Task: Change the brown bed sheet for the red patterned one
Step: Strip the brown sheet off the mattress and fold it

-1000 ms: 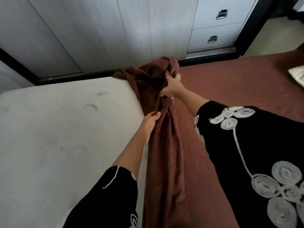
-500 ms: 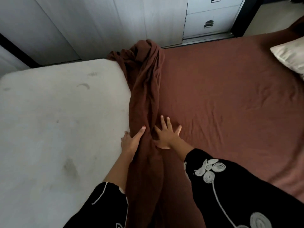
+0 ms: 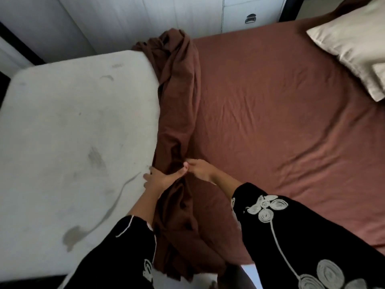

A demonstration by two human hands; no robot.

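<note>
The brown bed sheet (image 3: pixel 270 105) still covers the right part of the bed. Its pulled-back part lies bunched in a long roll (image 3: pixel 177 97) down the middle, beside the bare white mattress (image 3: pixel 73 132) on the left. My left hand (image 3: pixel 160 177) grips the roll at its near part, thumb over the top. My right hand (image 3: pixel 198 168) pinches the same fold from the right, and the two hands touch. No red patterned sheet is in view.
A cream pillow (image 3: pixel 354 42) lies at the far right of the bed. White wardrobe doors (image 3: pixel 125 19) and drawers with metal handles (image 3: pixel 251 18) stand behind the bed. The mattress carries grey stains. Light floor (image 3: pixel 248 274) shows at the near edge.
A second ago my right hand held the far bunch up. It let go, the bunch dropped onto the bed, and both hands came back and took hold of the near part of the roll.
</note>
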